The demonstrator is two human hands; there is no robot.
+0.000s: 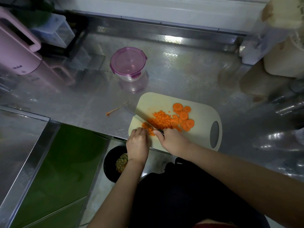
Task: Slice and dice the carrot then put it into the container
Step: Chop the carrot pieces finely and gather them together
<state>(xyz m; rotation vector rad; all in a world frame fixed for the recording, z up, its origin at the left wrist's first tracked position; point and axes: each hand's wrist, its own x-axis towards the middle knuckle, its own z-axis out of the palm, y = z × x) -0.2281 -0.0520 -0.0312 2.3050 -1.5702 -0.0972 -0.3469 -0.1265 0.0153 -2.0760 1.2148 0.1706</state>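
A cream cutting board [202, 122] lies on the steel counter. On it is a heap of diced carrot [160, 120], with several round carrot slices [183, 115] to its right. My right hand [172, 141] grips the handle of a knife [139, 116], whose blade runs up and to the left across the board's left edge. My left hand [138, 143] holds small carrot pieces [147, 126] against the board just left of the blade, fingers curled. A round clear container with a purple lid [128, 63] stands closed on the counter behind the board.
A thin carrot tail [115, 110] lies on the counter left of the board. A pink appliance [18, 51] stands far left, a large jar [283, 46] far right. A black bin [115, 163] with scraps sits on the floor below the counter edge.
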